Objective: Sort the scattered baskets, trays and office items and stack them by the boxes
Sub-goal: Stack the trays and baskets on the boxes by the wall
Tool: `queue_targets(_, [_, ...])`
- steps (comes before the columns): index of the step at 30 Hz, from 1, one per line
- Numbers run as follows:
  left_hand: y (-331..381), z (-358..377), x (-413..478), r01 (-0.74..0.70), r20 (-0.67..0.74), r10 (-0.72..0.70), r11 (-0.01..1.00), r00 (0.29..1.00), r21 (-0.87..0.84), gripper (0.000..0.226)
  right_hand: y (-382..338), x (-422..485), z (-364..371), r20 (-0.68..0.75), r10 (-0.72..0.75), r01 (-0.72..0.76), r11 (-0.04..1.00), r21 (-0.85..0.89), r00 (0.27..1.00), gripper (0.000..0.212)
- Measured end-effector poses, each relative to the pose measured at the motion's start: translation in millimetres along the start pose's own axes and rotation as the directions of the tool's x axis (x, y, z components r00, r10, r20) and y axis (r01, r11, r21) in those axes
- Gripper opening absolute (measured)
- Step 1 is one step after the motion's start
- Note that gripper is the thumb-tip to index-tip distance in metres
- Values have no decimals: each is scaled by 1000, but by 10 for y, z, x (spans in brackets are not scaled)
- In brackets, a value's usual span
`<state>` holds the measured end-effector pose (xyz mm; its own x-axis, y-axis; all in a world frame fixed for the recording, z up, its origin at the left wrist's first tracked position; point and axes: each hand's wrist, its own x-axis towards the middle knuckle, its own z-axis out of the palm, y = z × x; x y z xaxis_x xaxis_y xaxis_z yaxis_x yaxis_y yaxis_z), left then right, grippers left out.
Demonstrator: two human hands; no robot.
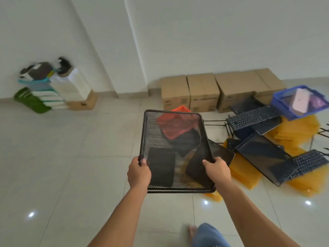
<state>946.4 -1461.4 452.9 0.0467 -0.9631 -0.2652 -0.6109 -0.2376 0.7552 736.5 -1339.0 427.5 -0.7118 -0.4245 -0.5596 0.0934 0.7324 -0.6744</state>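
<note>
No legible text anywhere. Dark printed marks and small square symbols on the fronts of the boxes (203,93), right of centre in the frame, too blurred to read. Another dark mark on the lone box (83,104) at left, equally unreadable. Key legends on the keyboards (252,116), right side of the frame, too small to make out.
</note>
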Motion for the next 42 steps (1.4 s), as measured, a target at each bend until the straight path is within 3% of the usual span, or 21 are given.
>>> queue_targets(6, [449, 458, 788, -98, 101, 89, 991, 991, 90, 19, -264, 603, 136, -34, 152, -150, 987, 65, 988, 65])
queue_targets(12, [1022, 879, 1637, -181, 158, 151, 965, 976, 192, 25, -706, 1347, 358, -16, 260, -254, 956, 146, 966, 67])
queue_targets(22, [1599, 1278, 2674, -122, 227, 72, 969, 971, 213, 23, -1512, 2227, 398, -45, 275, -275, 961, 12, 960, 40])
queue_targets(29, [1889, 1624, 3542, -154, 348, 75, 967, 934, 202, 23, -1940, 2683, 618, -124, 347, -336, 936, 103, 930, 37])
queue_targets(33, [2010, 1937, 4200, -192, 474, 76, 961, 877, 201, 21, -2115, 2994, 931, -199, 480, -427, 867, 258, 854, 36])
queue_targets(36, [2053, 2220, 4779, -211, 595, 36, 951, 803, 227, 17, -2233, 3231, 1332, -196, 625, -509, 748, 426, 755, 38])
queue_targets(39, [1994, 2517, 5329, -123, 671, -101, 953, 735, 279, 13, -2364, 3516, 1849, -205, 763, -545, 596, 591, 612, 45])
queue_targets(42, [1860, 2896, 5757, 1, 684, -218, 953, 697, 302, 21, -2460, 3752, 2366, -156, 838, -554, 473, 685, 523, 51])
